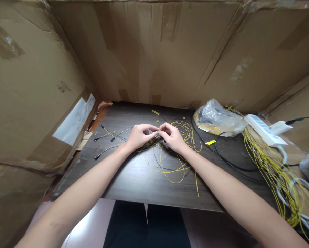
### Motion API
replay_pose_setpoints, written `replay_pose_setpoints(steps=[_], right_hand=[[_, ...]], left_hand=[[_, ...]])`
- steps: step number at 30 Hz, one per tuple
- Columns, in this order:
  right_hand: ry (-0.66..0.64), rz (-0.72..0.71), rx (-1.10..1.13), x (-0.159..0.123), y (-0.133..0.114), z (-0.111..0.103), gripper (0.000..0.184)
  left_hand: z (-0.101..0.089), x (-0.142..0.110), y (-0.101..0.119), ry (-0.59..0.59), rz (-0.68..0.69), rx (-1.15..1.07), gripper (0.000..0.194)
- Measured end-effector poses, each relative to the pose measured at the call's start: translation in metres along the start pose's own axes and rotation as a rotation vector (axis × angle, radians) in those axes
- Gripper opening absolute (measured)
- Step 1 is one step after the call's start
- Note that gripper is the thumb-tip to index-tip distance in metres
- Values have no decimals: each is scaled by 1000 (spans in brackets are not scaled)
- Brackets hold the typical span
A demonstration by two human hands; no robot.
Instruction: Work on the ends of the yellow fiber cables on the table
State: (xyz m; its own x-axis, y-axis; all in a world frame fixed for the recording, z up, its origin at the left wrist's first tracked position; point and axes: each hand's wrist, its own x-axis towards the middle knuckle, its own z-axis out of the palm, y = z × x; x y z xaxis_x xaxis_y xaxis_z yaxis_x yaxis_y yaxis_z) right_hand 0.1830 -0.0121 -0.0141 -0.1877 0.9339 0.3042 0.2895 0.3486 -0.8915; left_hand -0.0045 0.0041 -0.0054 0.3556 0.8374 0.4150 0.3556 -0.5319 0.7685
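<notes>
My left hand [142, 136] and my right hand [173, 138] meet fingertip to fingertip over the middle of the dark table. Both are closed in a pinch at one small spot, and what they grip there is too small and covered to name. Beneath and around them spreads a loose tangle of thin yellow wires [181, 174], with a few dark ones among it. Left of my left hand, several cable ends with black angled connectors [97, 156] lie on the tabletop. Beyond my fingers are small yellow pieces [156, 112].
Cardboard walls [149, 51] enclose the table [134, 182] at the back and sides. To the right are a clear plastic bag [219, 117], a yellow tag [210, 142], black cables [229, 163], a white power strip [264, 131] and a thick yellow wire bundle [268, 168].
</notes>
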Motion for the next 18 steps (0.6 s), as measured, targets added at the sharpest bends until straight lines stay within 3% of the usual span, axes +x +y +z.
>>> replay_pose_setpoints(steps=[9, 18], right_hand=[[-2, -5, -81, 0, 2, -1, 40], [-29, 16, -3, -1, 1, -2, 32]], left_hand=[[1, -1, 1, -9, 26, 16, 16], [1, -1, 2, 4, -81, -26, 19]])
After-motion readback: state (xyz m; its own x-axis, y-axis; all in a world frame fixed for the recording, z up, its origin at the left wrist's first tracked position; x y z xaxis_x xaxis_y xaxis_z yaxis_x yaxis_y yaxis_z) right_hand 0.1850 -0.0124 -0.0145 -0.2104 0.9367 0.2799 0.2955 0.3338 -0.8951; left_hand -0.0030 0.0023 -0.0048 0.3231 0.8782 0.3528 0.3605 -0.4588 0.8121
